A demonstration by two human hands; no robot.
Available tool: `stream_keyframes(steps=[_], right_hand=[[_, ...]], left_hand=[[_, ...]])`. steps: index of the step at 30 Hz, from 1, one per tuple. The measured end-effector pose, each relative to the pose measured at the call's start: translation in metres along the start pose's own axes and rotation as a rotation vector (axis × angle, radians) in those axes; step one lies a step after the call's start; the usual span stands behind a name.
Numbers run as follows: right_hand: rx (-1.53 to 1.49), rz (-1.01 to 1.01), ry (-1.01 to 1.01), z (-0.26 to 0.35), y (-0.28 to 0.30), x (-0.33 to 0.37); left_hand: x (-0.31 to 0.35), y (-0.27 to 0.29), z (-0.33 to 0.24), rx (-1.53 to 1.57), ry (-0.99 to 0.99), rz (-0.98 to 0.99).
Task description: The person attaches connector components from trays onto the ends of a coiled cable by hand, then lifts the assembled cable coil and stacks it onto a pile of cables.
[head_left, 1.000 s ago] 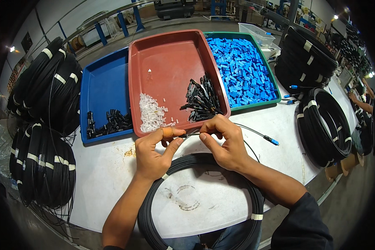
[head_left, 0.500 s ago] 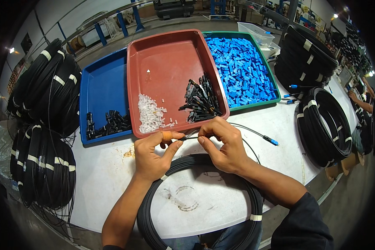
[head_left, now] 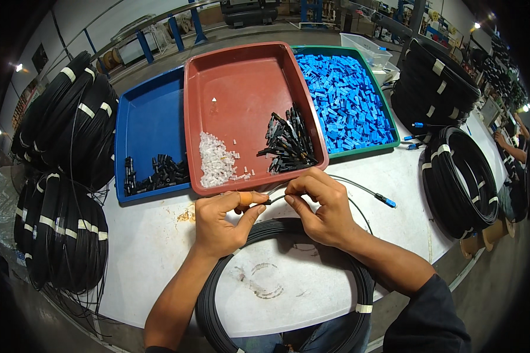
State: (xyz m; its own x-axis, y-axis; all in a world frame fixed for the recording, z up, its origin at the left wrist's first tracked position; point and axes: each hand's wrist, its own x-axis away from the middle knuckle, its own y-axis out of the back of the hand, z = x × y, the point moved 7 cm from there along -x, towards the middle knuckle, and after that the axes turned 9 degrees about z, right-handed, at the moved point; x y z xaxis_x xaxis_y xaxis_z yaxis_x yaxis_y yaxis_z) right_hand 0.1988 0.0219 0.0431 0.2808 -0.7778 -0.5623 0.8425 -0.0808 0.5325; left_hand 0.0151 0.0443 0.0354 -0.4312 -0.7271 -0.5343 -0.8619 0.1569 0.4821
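Observation:
My left hand, an orange band round one finger, pinches a small black connector piece between thumb and fingertips. Just right of it, my right hand has thumb and forefinger closed on a thin black cable, which runs to that piece. The fingers partly hide both. Below the hands lies a large coil of black cable with white tape ties. Behind my right hand, a cable end with a black-and-blue connector rests on the white table.
Beyond my hands stand a blue tray of black pieces, a red tray with white and black parts, and a green tray full of blue pieces. Cable coils are stacked at left; more coils stand at right.
My fingertips have come slightly closer together. More of the black piece shows at my left fingertips. The view has shifted a little, and both hands still grip.

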Motion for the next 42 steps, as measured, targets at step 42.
stream_keyframes(steps=[42], right_hand=[[0.043, 0.088, 0.252, 0.015, -0.009, 0.004]], left_hand=[[-0.005, -0.006, -0.029, -0.176, -0.235, 0.089]])
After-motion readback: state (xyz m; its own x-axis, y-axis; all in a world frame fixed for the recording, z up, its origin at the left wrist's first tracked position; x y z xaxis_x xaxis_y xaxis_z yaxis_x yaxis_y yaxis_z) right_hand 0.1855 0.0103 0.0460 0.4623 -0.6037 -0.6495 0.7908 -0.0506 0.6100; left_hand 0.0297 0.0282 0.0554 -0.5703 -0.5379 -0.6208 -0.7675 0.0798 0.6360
